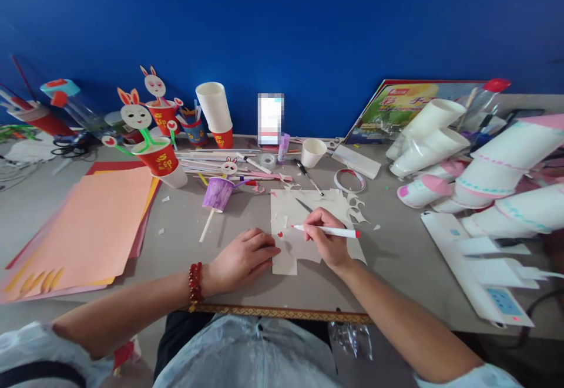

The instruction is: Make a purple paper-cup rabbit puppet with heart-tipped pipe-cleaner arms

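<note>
My right hand (326,238) grips a white marker (343,232) with a red end, its tip just above the cut white paper (285,263). Near the paper's left side is a small red heart (280,234). My left hand (244,256) lies flat with fingers stretched, fingertips at the left edge of the paper; it holds nothing. A dark pointed blade (303,205) shows beyond my right hand, the rest of it hidden. A purple-coloured paper cup (218,194) with a rabbit face and a white stick lies beyond my left hand.
Coloured paper sheets (83,218) lie at left, with rabbit-decorated red cups (158,160) behind. A stack of cups (214,109), a phone (269,119), a tape roll (349,181) and a black pen (309,178) are farther back. White cup towers (497,171) and a power strip (458,265) stand right.
</note>
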A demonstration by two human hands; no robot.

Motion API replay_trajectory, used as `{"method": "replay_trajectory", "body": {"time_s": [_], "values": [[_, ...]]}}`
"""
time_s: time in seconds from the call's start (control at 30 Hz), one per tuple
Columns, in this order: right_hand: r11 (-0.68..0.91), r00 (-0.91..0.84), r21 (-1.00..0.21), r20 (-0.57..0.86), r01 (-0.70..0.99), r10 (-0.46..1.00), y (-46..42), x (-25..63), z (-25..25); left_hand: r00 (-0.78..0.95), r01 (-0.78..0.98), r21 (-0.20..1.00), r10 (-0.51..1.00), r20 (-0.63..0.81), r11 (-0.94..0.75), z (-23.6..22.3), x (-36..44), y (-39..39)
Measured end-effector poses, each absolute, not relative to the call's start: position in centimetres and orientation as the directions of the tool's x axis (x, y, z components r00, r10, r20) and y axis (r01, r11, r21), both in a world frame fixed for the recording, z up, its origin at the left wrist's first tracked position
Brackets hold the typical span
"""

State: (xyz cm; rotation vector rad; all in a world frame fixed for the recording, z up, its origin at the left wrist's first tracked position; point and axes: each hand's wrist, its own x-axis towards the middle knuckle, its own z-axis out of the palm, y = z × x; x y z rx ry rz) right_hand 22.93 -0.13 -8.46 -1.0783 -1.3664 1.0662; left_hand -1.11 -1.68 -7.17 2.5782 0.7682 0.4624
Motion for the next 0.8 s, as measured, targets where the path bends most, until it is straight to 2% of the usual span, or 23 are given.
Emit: {"method": "replay_trajectory", "body": {"time_s": [0.1, 0.23, 0.57, 0.8], "values": [[0.190, -0.063, -0.979, 0.185, 0.074, 0.981, -0.1, 22.9, -8.8, 0.810, 0.436, 0.401, 0.545, 0.215, -0.806, -7.4, -0.9, -1.7], [0.192, -0.047, -0.977, 0.188, 0.093, 0.981, 0.1, 23.0, -8.9, 0.798, 0.457, 0.369, 0.556, 0.231, -0.809, -7.2, -1.0, -1.8], [0.174, -0.090, -0.972, 0.161, 0.160, 0.983, 0.1, 22.7, -9.1, 0.874, 0.448, 0.166, 0.469, 0.127, -0.879, -7.2, -2.1, -1.7], [0.234, -0.116, -0.939, 0.210, 0.253, 0.971, 0.0, 22.7, -8.9, 0.889, 0.404, 0.121, 0.420, 0.184, -0.907, -7.1, -1.8, -0.8]]}}
